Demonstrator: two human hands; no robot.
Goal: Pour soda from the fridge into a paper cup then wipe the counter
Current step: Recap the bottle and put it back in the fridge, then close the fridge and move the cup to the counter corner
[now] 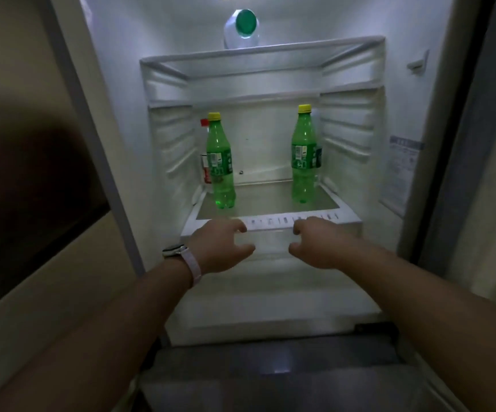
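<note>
The fridge stands open in front of me. Two green soda bottles with yellow caps stand upright on its glass shelf (270, 223): one at the left (220, 162), one at the right (303, 156). A red-capped bottle (205, 165) is half hidden behind the left one. My left hand (218, 246), with a watch on its wrist, and my right hand (319, 243) hover side by side just in front of the shelf's front edge. Their fingers are loosely curled and hold nothing. No paper cup or counter is in view.
A clear bottle with a green cap (242, 28) lies on the upper shelf, cap toward me. The fridge door (404, 162) hangs open at the right. A beige wall with a dark panel (27, 209) runs along the left. A closed grey drawer front (279, 379) sits below.
</note>
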